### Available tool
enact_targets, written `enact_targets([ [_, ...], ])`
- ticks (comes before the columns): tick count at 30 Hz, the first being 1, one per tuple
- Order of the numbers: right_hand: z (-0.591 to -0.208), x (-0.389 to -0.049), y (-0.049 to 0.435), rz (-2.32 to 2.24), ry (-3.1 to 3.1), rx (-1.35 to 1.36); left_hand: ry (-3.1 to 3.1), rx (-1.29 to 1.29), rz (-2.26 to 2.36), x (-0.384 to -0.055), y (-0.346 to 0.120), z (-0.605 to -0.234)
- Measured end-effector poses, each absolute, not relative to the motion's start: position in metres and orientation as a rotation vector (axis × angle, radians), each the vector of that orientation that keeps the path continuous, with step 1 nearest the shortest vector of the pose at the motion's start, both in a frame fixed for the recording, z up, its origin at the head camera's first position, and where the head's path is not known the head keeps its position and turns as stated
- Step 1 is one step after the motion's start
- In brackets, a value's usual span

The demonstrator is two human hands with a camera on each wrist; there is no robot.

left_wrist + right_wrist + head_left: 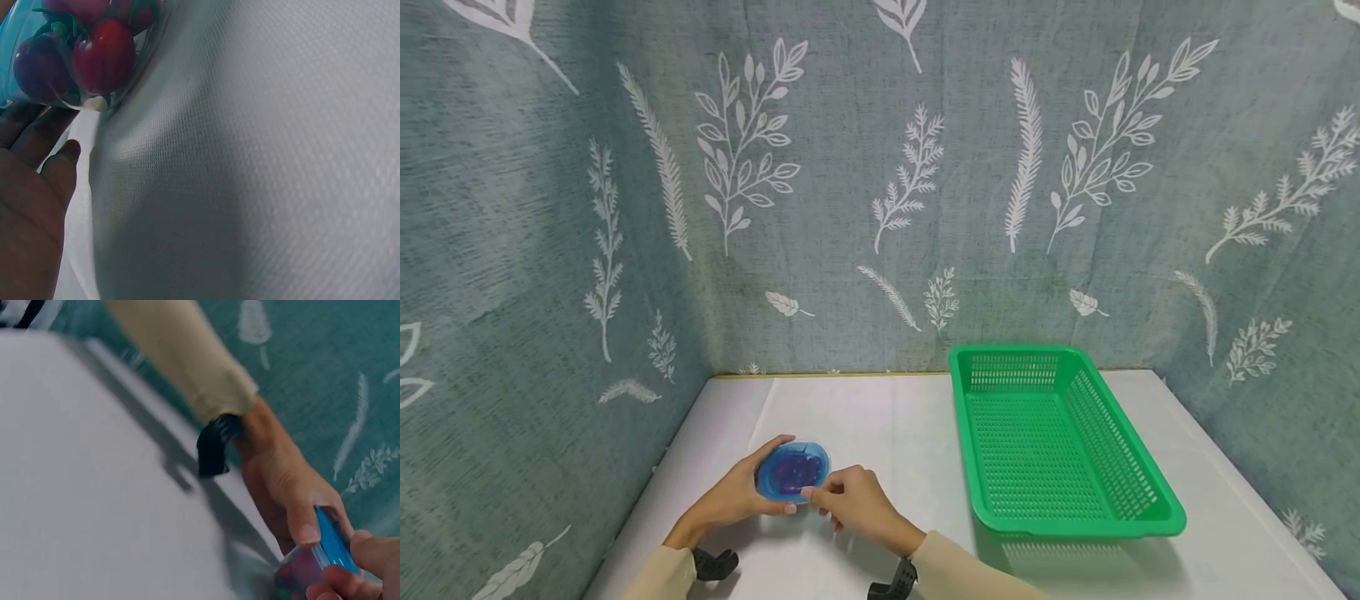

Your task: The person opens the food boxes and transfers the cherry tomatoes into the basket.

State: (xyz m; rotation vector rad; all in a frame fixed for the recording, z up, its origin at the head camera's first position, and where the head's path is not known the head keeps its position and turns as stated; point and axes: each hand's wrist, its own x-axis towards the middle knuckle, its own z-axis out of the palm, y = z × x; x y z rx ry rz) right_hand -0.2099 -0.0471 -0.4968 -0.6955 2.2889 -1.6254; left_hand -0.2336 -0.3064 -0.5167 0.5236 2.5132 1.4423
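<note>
A small clear container with a blue lid (793, 468) is held over the left part of the white table. Through its clear wall show red cherry tomatoes (103, 57) with green stems. My left hand (736, 493) grips the container from the left, thumb on the near side and fingers round the far side. On the lid's near right edge, my right hand (859, 504) pinches the rim between thumb and bent fingers. In the right wrist view the lid (334, 540) sits on the container, between the two hands.
A green perforated basket (966, 442) stands on the white table (857, 408) to the right of my hands. Leaf-patterned grey-green cloth (842, 208) hangs behind the table and along both sides. Each wrist carries a black strap (715, 565).
</note>
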Motion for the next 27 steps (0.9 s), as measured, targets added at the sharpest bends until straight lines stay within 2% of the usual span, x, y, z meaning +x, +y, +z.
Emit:
enact_targets([
  [5,-0.4969,-0.207,-0.0491,-1.728,2.132,-0.477,2.519,0.505,1.441,-0.2344,-0.3056,-0.5167],
  [10,-0.4964,-0.2046,-0.0502,-1.798,2.027,-0.393,2.517,0.51,1.45,-0.2351,-0.3043,-0.5184],
  [19,-0.4973,-0.2046,-0.0521,-1.849,1.961,-0.355,2.517,0.506,1.474,-0.2348,-0.3035,-0.5191],
  [27,-0.4963,-0.2027,-0.0494,-1.893,1.926,-0.424,2.493,0.5,1.478,-0.2316,-0.3053,-0.5167],
])
